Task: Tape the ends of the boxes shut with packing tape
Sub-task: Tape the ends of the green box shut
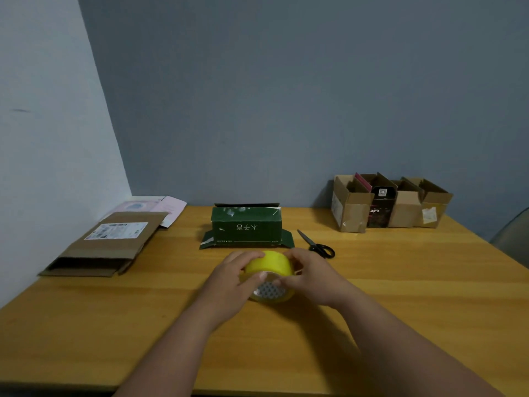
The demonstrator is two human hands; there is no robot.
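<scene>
our left hand (233, 277) and right hand (310, 275) both grip the yellow tape roll (270, 267). bare table (86, 325) lies on either side; the green box (246, 229) sits just behind, scissors (316, 245) beside it.

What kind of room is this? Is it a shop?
Probably a home packing corner, not a shop: a plain wooden table against bare walls, a few cardboard boxes, scissors, and a tape roll in two hands.

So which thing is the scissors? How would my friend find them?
Start at the green box standing in the middle of the wooden table. Look just right of it: the scissors lie flat on the table, apart from the box. They are the only thin thing there, with black handles and blades pointing away toward the wall.
</scene>
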